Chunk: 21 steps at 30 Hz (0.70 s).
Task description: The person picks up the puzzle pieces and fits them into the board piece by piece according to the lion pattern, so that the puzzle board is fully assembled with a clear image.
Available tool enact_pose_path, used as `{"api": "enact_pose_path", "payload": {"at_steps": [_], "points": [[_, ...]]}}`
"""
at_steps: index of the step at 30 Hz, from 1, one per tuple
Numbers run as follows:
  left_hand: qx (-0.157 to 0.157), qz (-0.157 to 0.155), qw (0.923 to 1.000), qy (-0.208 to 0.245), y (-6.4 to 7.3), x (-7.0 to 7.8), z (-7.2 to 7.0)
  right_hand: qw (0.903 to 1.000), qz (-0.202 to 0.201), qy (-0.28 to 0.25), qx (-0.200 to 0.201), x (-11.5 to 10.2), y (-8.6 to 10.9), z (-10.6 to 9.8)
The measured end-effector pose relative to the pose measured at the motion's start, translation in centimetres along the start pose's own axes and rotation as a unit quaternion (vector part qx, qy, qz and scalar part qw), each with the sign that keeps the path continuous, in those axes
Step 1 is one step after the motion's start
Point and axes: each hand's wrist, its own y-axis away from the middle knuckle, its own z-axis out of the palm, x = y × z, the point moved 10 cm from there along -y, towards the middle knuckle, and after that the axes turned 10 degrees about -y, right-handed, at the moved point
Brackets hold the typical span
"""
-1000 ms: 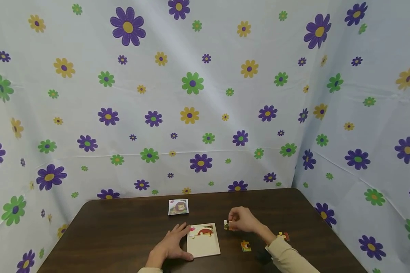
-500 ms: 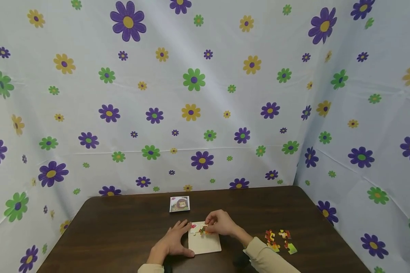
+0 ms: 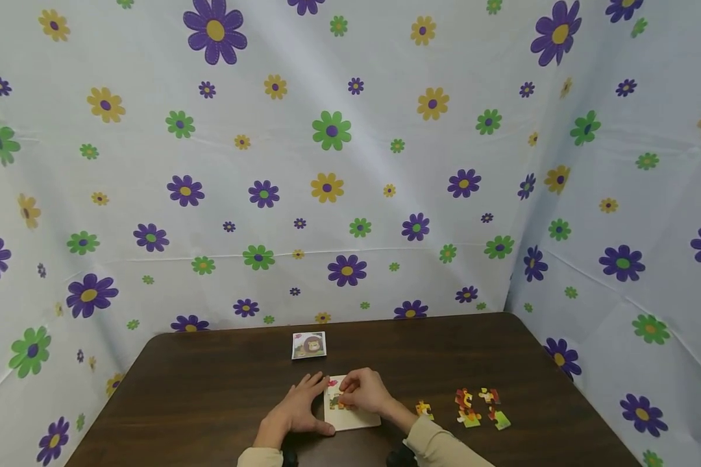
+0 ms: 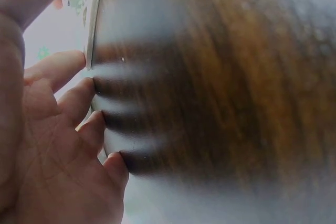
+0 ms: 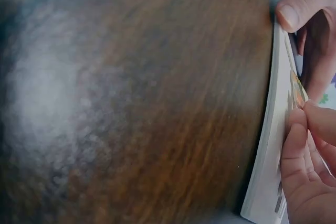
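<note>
A pale square puzzle tray (image 3: 359, 420) lies on the dark table. My left hand (image 3: 296, 408) rests at its left side, fingers spread, the thumb at the near left corner. In the left wrist view, the fingertips (image 4: 93, 121) meet the tabletop, and the index finger touches the tray's edge. Over the tray, my right hand (image 3: 367, 392) pinches a puzzle piece (image 5: 298, 92) between thumb and fingers, tilted against the tray in the right wrist view. The right hand covers much of the tray's upper half; a pink patch of puzzle picture shows near its far left corner.
Several loose puzzle pieces (image 3: 468, 418) lie right of the tray, one of them, a yellow puzzle piece (image 3: 424, 409), nearer my right forearm. A lion picture card (image 3: 308, 346) lies beyond the tray. Flowered cloth (image 3: 350, 194) hangs behind the table and on its right.
My right hand has carried a puzzle piece leftward from beside the tray to over it, then slightly further left across it. My left hand has stayed at the tray's left side.
</note>
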Motion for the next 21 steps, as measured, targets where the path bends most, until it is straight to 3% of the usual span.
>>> {"api": "enact_pose_path", "payload": {"at_steps": [6,11,14,18,21], "points": [[0.0,0.002,1.0,0.005,0.0,0.1,0.0,0.9964,-0.039,0.073,0.014,-0.7,-0.1,0.0],[0.002,0.003,1.0,0.005,0.0,0.2,0.1,0.9934,-0.055,0.098,0.022,-0.7,-0.2,0.0],[0.0,0.003,1.0,0.007,0.0,0.1,0.2,0.9875,-0.079,0.136,-0.005,-0.9,-0.2,0.5],[-0.002,0.0,1.0,0.007,0.0,-0.2,0.2,0.9701,-0.13,0.197,-0.055,-1.7,0.1,1.5],[0.0,0.004,1.0,0.002,0.0,-0.2,0.2,0.9633,-0.144,0.214,-0.072,-2.0,0.2,1.9]]}}
